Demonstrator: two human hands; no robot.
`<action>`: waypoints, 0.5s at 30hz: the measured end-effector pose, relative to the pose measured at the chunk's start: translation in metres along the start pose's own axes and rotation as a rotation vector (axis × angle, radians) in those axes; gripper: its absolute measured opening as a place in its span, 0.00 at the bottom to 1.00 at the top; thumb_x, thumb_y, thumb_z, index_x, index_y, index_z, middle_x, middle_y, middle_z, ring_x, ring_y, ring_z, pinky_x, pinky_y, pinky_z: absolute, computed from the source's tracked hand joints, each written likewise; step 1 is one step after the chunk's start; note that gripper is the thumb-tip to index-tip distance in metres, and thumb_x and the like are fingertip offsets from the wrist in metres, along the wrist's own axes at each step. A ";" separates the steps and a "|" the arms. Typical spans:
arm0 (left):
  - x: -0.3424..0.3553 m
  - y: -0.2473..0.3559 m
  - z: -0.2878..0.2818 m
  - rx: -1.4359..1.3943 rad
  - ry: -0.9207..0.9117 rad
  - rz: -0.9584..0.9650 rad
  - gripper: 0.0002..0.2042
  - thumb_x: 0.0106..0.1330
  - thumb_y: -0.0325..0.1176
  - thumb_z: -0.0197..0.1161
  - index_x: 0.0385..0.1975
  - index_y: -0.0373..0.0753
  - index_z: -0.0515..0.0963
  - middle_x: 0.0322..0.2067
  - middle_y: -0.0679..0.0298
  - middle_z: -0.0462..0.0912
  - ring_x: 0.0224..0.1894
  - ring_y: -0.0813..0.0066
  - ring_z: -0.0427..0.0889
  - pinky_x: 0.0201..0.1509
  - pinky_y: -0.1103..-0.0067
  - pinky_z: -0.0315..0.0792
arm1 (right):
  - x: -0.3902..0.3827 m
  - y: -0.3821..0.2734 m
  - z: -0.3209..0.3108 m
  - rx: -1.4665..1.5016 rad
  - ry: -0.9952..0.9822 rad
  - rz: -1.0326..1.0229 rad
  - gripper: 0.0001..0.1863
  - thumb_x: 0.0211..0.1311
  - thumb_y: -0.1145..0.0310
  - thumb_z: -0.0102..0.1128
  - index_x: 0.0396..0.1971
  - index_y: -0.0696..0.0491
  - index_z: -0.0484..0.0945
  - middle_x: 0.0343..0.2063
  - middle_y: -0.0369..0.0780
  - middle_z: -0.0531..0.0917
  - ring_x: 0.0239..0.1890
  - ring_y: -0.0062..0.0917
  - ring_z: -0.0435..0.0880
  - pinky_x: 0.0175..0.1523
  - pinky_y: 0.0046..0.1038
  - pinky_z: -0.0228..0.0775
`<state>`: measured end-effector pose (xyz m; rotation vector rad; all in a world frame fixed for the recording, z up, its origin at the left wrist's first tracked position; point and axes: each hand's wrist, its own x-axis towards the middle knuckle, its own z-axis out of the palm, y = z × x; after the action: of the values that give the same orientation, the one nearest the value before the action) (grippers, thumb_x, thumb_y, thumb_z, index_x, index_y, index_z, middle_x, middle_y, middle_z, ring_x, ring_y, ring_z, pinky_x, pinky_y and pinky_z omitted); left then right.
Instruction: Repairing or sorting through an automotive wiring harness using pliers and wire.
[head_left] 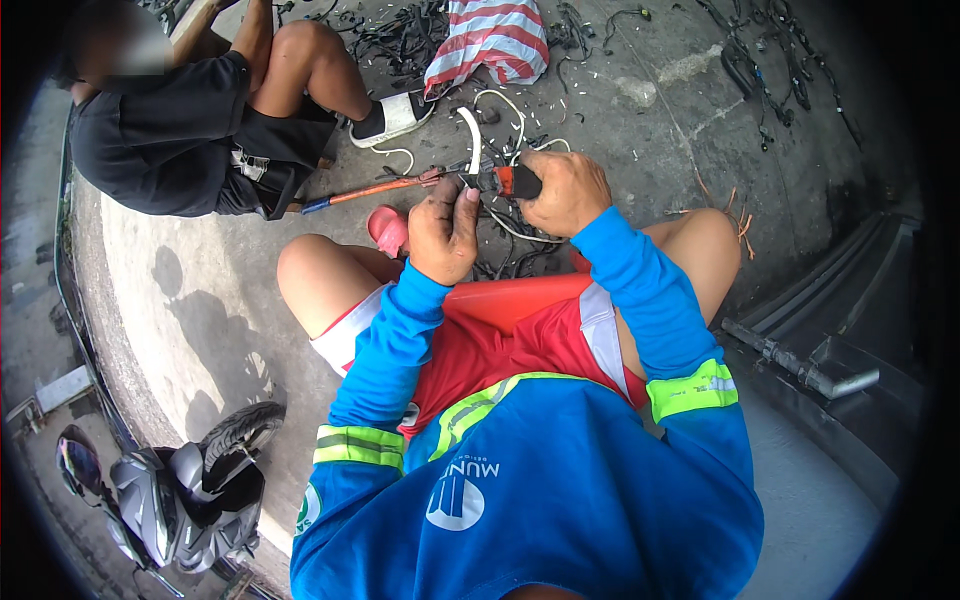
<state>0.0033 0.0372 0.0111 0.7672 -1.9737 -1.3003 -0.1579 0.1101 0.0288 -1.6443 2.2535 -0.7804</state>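
Note:
My left hand (445, 232) is closed, thumb and fingers pinching the lower end of a thick white cable (473, 140) that curves up and away. My right hand (570, 192) is wrapped round a hand tool with an orange-and-black handle (516, 182); its grey front end meets the cable at my left fingertips. The tool's exact kind is hard to make out. Just left of my left hand lies a long-handled cutter (372, 190) with orange arms and a blue grip, its head partly hidden near my fingers. Thin white cord (522, 115) loops on the ground behind my hands.
Another person (170, 135) sits at the far left, a sandalled foot (395, 118) near the cutter. A red-and-white striped sack (490, 45) stands among black wire scraps (400, 45). More wire harnesses (775, 65) lie far right. A motorcycle (185, 490) is at lower left, metal framework (800, 365) at right.

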 end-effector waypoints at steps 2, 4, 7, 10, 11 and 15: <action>0.001 0.006 -0.002 0.082 0.003 0.045 0.08 0.63 0.29 0.50 0.24 0.32 0.68 0.13 0.61 0.69 0.16 0.75 0.68 0.20 0.78 0.63 | 0.003 0.002 0.001 0.036 -0.029 0.031 0.13 0.33 0.62 0.62 0.21 0.54 0.76 0.21 0.46 0.79 0.28 0.43 0.78 0.35 0.42 0.69; 0.000 0.012 -0.002 0.163 0.002 0.095 0.07 0.63 0.28 0.50 0.25 0.32 0.69 0.13 0.60 0.69 0.16 0.73 0.69 0.21 0.78 0.63 | 0.009 0.005 0.003 -0.004 -0.006 0.016 0.14 0.32 0.61 0.62 0.22 0.53 0.76 0.22 0.46 0.79 0.29 0.43 0.78 0.36 0.43 0.69; 0.001 0.014 -0.001 0.121 0.017 0.021 0.06 0.63 0.27 0.50 0.28 0.31 0.71 0.14 0.58 0.71 0.15 0.70 0.70 0.20 0.78 0.64 | 0.013 0.007 0.009 -0.047 -0.004 0.033 0.15 0.33 0.60 0.62 0.24 0.52 0.78 0.24 0.47 0.80 0.31 0.44 0.78 0.40 0.45 0.67; -0.005 0.015 -0.001 0.041 0.056 -0.064 0.06 0.61 0.26 0.51 0.31 0.31 0.74 0.14 0.56 0.72 0.16 0.66 0.72 0.21 0.78 0.65 | 0.022 0.011 0.012 -0.041 -0.008 0.281 0.15 0.36 0.61 0.59 0.27 0.53 0.79 0.26 0.49 0.80 0.33 0.46 0.78 0.43 0.45 0.67; -0.015 0.021 -0.002 0.013 -0.048 -0.084 0.06 0.61 0.25 0.52 0.32 0.31 0.74 0.15 0.56 0.72 0.16 0.67 0.73 0.21 0.79 0.65 | 0.031 0.017 0.014 -0.035 0.011 0.497 0.15 0.37 0.62 0.57 0.28 0.53 0.79 0.28 0.51 0.80 0.34 0.46 0.78 0.43 0.44 0.68; -0.038 0.010 0.003 -0.046 -0.161 -0.042 0.06 0.62 0.26 0.52 0.31 0.30 0.74 0.14 0.63 0.70 0.17 0.78 0.68 0.22 0.82 0.63 | 0.048 0.140 -0.022 -0.038 0.266 0.749 0.15 0.41 0.61 0.54 0.25 0.56 0.79 0.27 0.53 0.79 0.33 0.48 0.78 0.39 0.41 0.70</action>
<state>0.0230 0.0710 0.0121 0.7037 -2.0546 -1.4679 -0.2973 0.1028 -0.0250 -0.6075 2.7733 -0.7701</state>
